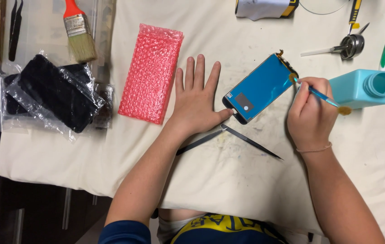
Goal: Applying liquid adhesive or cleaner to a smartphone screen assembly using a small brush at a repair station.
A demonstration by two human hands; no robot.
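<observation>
Head view: left hand (197, 101) lies flat, thumb touching phone screen (259, 87); right hand (310, 113) fingers pinch small brush (319, 95).

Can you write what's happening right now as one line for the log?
left hand: flat, thumb steadying blue phone screen | right hand: holding thin brush at screen's top corner | tweezers: lying on cloth

Head cam, looks straight down, close over table (228, 180).

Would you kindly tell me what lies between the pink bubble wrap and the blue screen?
The left hand, flat on the cloth, in the head view.
</observation>
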